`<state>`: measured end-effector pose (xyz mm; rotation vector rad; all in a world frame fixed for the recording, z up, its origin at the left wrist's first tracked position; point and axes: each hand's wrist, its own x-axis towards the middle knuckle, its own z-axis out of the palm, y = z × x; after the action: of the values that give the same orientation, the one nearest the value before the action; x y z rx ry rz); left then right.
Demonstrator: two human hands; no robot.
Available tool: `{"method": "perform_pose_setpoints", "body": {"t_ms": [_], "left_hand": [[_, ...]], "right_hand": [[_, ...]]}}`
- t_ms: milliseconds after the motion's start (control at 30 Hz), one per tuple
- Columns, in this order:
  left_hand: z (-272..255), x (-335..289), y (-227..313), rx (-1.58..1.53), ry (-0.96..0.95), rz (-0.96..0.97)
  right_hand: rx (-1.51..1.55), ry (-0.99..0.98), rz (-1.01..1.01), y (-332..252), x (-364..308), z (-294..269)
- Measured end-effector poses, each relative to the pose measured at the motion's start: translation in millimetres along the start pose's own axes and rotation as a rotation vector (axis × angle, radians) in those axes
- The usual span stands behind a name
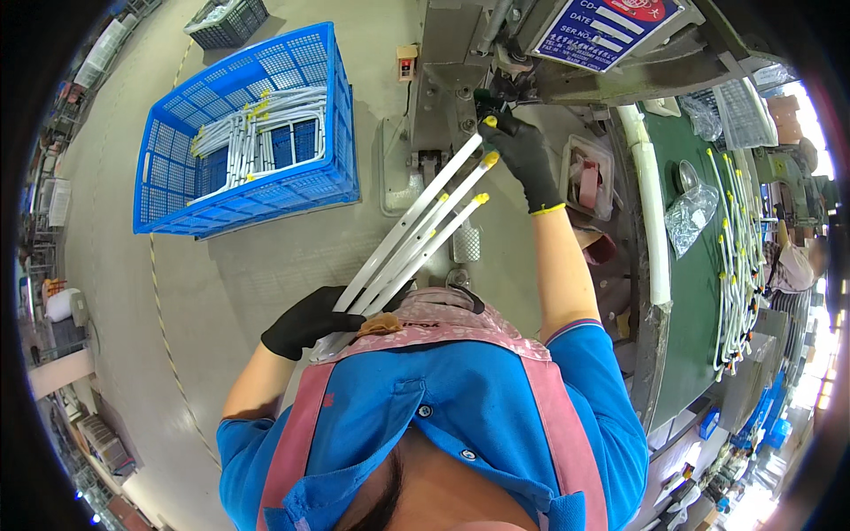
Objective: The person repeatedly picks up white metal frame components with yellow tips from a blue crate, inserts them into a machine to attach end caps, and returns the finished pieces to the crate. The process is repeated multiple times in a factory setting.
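Observation:
My left hand [310, 323], in a black glove, is closed around the lower ends of several white tubes [412, 234] with yellow end caps. The tubes lean up and to the right in front of my apron, and small holes show along them. My right hand [524, 159], gloved in black too, has its fingers closed at the capped upper end of the topmost tube, just below the machine's working head [500, 84]. The glove partly hides that end, so whether it touches the machine I cannot tell.
On the floor at the left stands a blue plastic crate [252, 190] holding white tube frames. A dark crate [226, 25] is farther back. The grey machine [443, 57] rises ahead. To the right, a green-topped table [682, 327] bears more white tubes; a clear bin [605, 181] sits beside it.

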<state>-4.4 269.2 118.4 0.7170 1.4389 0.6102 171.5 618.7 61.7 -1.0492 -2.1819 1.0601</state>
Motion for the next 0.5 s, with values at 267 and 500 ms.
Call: {"method": "perform_pose_setpoints", "body": {"t_ms": [267,500], "left_hand": [[-10.5,26.0,-35.1,0.134,-0.029,0.142],[-15.7,31.9,-40.2,0.140,-0.039,0.151]], "right_hand": [[0.269,0.077,0.174,34.0,-42.5,13.5],[0.510,0.104,0.133,27.0,-48.4,6.7]]}}
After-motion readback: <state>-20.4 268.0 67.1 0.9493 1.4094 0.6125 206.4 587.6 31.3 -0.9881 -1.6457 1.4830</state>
